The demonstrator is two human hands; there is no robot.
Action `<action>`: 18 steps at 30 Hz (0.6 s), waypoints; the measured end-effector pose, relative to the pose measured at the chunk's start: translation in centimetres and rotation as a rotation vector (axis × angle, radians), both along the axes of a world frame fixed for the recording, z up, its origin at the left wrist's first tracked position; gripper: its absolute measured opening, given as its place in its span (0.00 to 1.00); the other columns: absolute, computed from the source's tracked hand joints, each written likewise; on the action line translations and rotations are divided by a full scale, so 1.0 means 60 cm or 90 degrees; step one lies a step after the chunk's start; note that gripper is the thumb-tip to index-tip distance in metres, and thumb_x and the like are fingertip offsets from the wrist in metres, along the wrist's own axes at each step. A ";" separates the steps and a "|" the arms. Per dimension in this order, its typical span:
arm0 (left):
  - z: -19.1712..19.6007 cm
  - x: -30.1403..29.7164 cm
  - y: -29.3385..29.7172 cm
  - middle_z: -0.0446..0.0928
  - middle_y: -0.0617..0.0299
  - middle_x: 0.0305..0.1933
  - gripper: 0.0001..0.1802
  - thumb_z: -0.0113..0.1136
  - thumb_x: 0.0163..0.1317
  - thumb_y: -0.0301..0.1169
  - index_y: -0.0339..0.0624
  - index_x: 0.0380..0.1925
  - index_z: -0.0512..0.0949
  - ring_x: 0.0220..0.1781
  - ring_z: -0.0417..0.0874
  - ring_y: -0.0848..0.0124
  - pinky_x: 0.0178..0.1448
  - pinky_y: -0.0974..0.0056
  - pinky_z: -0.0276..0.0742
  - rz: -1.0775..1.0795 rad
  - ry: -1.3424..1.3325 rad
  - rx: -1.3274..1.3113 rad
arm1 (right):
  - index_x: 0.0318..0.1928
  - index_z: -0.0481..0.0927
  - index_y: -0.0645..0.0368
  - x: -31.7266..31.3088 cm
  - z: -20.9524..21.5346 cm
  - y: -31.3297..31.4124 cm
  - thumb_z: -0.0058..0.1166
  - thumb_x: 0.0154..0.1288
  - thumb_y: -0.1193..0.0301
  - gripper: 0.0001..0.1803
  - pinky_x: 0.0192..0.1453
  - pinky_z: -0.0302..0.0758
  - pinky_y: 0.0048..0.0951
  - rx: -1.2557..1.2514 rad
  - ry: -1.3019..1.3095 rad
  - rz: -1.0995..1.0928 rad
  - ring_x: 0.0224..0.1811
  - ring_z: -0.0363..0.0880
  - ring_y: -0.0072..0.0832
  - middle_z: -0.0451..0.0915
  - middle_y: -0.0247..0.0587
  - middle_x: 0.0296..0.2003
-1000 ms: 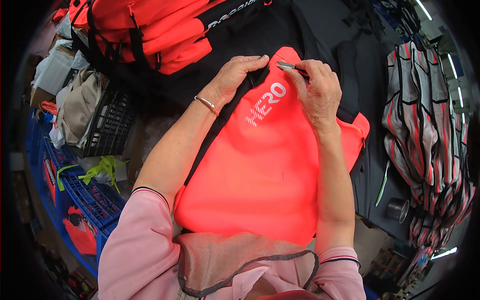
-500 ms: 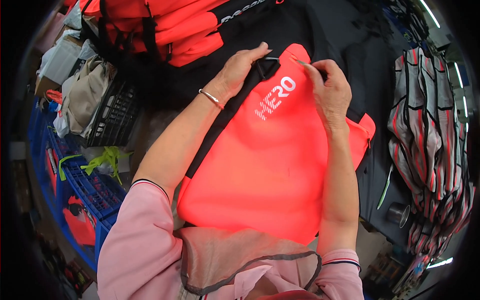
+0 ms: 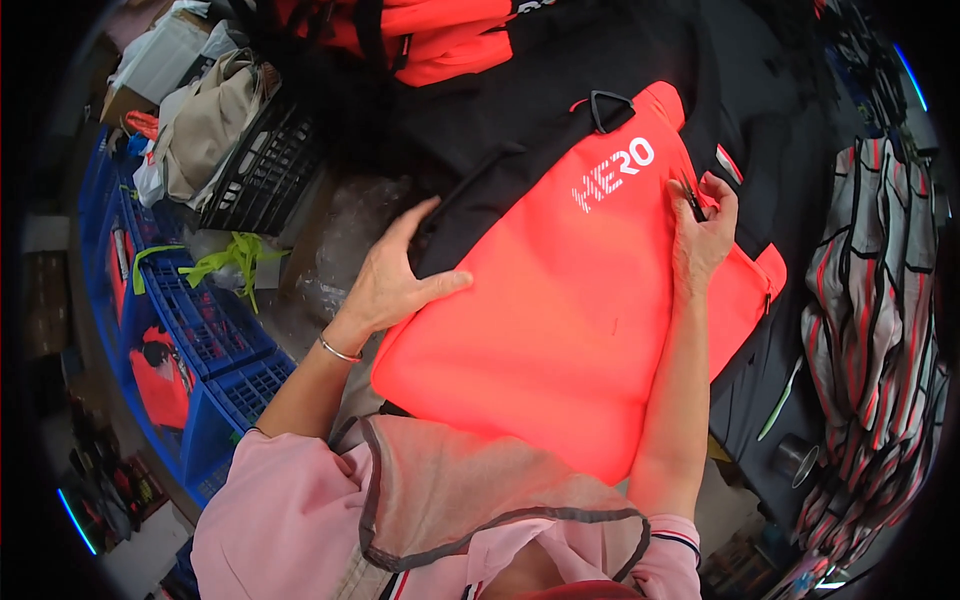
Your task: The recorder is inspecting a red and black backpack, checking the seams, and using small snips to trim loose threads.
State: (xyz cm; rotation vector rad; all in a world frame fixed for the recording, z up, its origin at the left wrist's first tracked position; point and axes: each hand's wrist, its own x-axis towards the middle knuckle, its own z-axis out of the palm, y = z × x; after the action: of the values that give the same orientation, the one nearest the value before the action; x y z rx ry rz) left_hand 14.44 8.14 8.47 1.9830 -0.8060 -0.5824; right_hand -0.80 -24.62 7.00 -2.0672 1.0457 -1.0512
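A dark tabletop (image 3: 738, 412) runs to the lower right, blue crates (image 3: 213, 325) fill the left, grey striped fabric (image 3: 872, 290) the right. My right forearm (image 3: 680, 385) covers some of the orange bag (image 3: 530, 335), centre; my right hand (image 3: 706, 235) clutches a small dark tool (image 3: 694, 204), my left hand (image 3: 390, 282) spreads loosely.

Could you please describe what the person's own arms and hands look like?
The left hand and right hand are ungloved. A slim silver-coloured bangle circles the left wrist. The short sleeves are pink; the right cuff has dark and red stripes.
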 end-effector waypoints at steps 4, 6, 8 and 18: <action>-0.003 -0.015 0.014 0.83 0.44 0.46 0.31 0.74 0.53 0.41 0.29 0.49 0.78 0.46 0.85 0.56 0.51 0.61 0.79 -0.039 0.207 0.008 | 0.45 0.80 0.63 -0.008 -0.028 -0.022 0.77 0.54 0.68 0.22 0.35 0.69 0.19 -0.013 -0.124 0.006 0.28 0.65 0.15 0.79 0.28 0.38; -0.005 -0.027 0.012 0.79 0.43 0.33 0.19 0.72 0.54 0.34 0.26 0.33 0.77 0.31 0.82 0.50 0.36 0.58 0.77 -0.044 -0.050 -0.005 | 0.41 0.80 0.63 -0.005 -0.031 -0.030 0.75 0.57 0.71 0.17 0.37 0.71 0.16 0.002 -0.221 -0.012 0.31 0.69 0.14 0.79 0.27 0.36; -0.006 -0.036 0.011 0.77 0.42 0.30 0.19 0.72 0.54 0.33 0.27 0.32 0.76 0.30 0.80 0.48 0.35 0.56 0.75 -0.027 -0.112 0.007 | 0.41 0.80 0.63 -0.003 -0.026 -0.035 0.74 0.58 0.70 0.16 0.38 0.72 0.16 0.052 -0.271 -0.012 0.32 0.70 0.14 0.79 0.28 0.35; -0.047 0.041 -0.031 0.85 0.57 0.43 0.33 0.61 0.65 0.56 0.33 0.49 0.82 0.45 0.85 0.69 0.51 0.64 0.78 0.074 0.289 -0.146 | 0.32 0.81 0.63 -0.010 -0.024 -0.043 0.70 0.63 0.65 0.14 0.31 0.60 0.17 0.040 -0.228 -0.048 0.27 0.60 0.12 0.69 0.21 0.25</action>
State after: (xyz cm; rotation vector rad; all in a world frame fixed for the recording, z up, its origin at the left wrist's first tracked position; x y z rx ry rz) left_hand 16.90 6.26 5.63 1.5918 -0.4507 -0.7957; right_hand -1.40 -27.19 5.56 -1.7175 0.9626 -1.3491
